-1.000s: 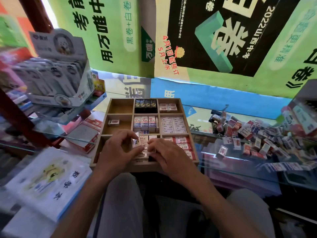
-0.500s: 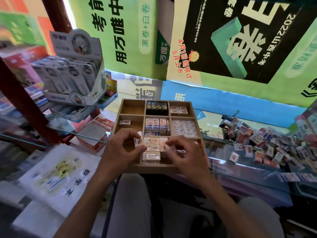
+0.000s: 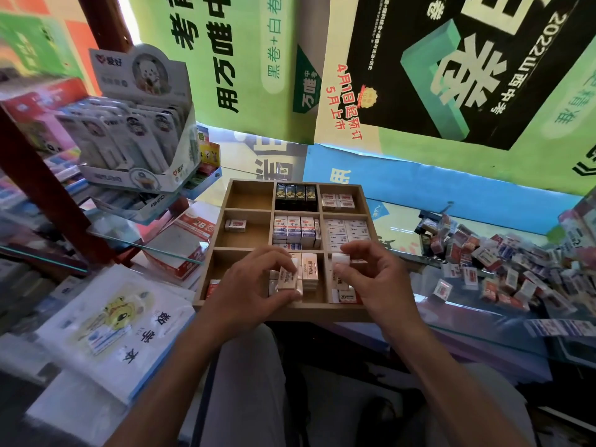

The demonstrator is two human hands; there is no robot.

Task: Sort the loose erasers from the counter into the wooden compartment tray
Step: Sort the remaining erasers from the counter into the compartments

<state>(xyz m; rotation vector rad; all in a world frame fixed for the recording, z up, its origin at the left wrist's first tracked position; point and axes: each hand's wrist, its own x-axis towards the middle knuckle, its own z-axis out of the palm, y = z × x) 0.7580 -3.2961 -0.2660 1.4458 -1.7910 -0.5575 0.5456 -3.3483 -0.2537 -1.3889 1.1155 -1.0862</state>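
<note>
Over the front row of the wooden tray [image 3: 292, 312], your left hand [image 3: 248, 288] pinches a beige eraser [image 3: 288, 278] in narrowed fingers above the middle stack; seat it flat and square. Your right hand [image 3: 375, 279] pinches a white eraser [image 3: 340, 259] over the right compartment; loose erasers [image 3: 503, 262] wait on the desk

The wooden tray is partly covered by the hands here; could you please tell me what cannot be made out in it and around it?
- Head view: the left hand hides most of the wooden tray's near-left compartment.
- The right hand covers much of the near-right compartment; its fingers hide most of a white eraser.
- Labels in the loose eraser pile are blurred and small.
- The right edge cuts off the pile.
</note>
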